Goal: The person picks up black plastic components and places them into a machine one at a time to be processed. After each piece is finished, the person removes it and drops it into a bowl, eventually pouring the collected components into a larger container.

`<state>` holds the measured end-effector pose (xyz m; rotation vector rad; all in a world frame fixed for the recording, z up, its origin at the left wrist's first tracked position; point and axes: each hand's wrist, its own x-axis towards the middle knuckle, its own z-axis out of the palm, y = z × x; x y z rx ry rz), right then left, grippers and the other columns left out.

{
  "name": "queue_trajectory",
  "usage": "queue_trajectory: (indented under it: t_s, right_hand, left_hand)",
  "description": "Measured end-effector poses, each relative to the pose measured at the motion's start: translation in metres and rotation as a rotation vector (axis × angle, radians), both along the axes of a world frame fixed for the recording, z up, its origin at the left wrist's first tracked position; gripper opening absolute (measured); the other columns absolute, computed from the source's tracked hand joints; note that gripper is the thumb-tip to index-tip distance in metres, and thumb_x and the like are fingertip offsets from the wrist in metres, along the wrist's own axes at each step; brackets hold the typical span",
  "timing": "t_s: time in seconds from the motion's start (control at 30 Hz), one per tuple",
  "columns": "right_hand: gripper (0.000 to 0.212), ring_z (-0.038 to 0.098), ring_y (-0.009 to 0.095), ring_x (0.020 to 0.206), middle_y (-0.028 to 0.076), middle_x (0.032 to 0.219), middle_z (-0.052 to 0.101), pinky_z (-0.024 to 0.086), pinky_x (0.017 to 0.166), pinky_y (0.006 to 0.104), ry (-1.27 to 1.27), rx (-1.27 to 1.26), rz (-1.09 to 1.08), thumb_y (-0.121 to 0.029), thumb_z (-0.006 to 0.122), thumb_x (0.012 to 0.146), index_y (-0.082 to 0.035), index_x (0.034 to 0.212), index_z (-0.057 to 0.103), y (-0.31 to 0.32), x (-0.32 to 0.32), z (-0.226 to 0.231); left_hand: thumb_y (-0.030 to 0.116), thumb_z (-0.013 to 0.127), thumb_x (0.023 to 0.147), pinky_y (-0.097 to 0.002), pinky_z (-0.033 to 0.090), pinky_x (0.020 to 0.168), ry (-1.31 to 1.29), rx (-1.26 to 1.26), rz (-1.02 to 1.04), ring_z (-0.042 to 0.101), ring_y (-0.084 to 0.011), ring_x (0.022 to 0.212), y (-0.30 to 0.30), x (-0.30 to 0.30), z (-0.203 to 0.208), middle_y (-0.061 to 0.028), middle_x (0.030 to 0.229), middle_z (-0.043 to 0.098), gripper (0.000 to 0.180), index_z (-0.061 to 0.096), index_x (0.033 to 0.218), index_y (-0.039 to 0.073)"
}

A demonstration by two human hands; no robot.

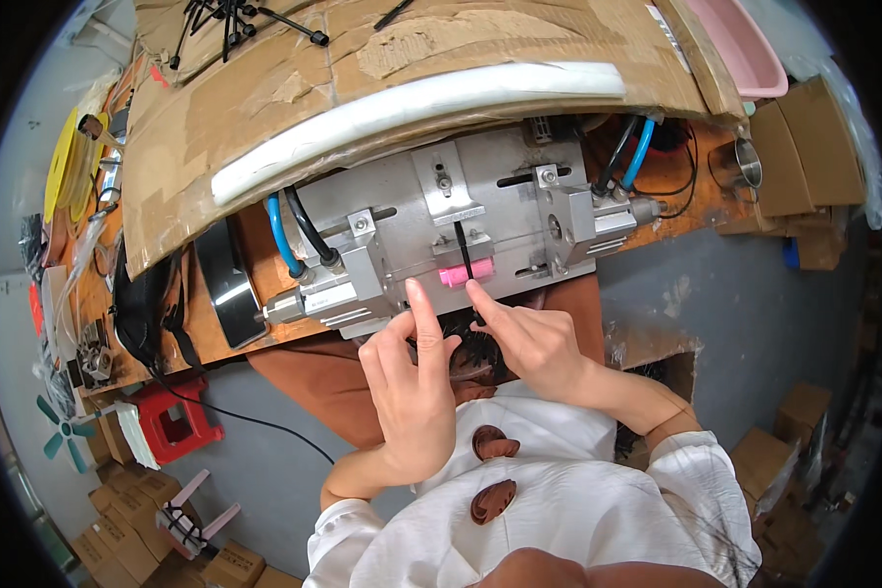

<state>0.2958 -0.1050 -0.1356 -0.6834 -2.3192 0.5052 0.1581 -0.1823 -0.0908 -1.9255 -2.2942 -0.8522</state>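
Note:
A thin black rod (464, 250) lies in the middle of a grey metal clamping fixture (392, 211), crossing a pink pad (466, 272). My right hand (539, 343) is at the rod's near end, its index finger stretched along it and the other fingers curled. A dark tip shows below that finger; the thumb is hidden. My left hand (412, 392) is raised before the fixture, index finger straight, thumb apart, the others loosely bent. Nothing shows in it. Metal blocks with cylinders (328, 299) flank the pad on both sides.
Cardboard (392, 59) with a white foam strip (412, 113) overhangs the fixture; several black rods (230, 20) lie on it. Blue hoses (282, 235) and black ones run to the cylinders. A phone (233, 284) lies left on the wooden table; a metal cup (735, 165) is right.

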Motion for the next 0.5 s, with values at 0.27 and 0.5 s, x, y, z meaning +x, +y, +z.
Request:
queue_trajectory:
  t_s: [0.27,0.5]
  right_hand:
    - [0.057,0.061,0.014,0.059,0.005,0.078,0.063,0.045,0.046,0.0272,-0.180,-0.042,0.037,-0.006,0.069,0.077,0.002,0.130,0.052,0.010,0.012,0.028]
    - [0.020,0.063,0.016,0.068,0.009,0.084,0.067,0.047,0.051,0.0291,-0.131,0.675,-0.109,-0.004,0.058,0.084,0.000,0.103,0.064,0.189,-0.048,0.119]
  left_hand:
    - [-0.001,0.068,0.076,-0.0384,0.040,0.076,0.134,0.275,-0.071,0.047,-0.0276,0.084,0.082,-0.058,0.045,-0.0117,0.092,0.051,0.061,0.051,0.134,0.003]
    - [0.010,0.067,0.082,-0.0350,0.045,0.070,0.067,0.036,-0.168,0.054,-0.0270,0.074,0.212,-0.147,0.067,-0.0134,0.084,0.056,0.022,0.062,0.102,0.001]
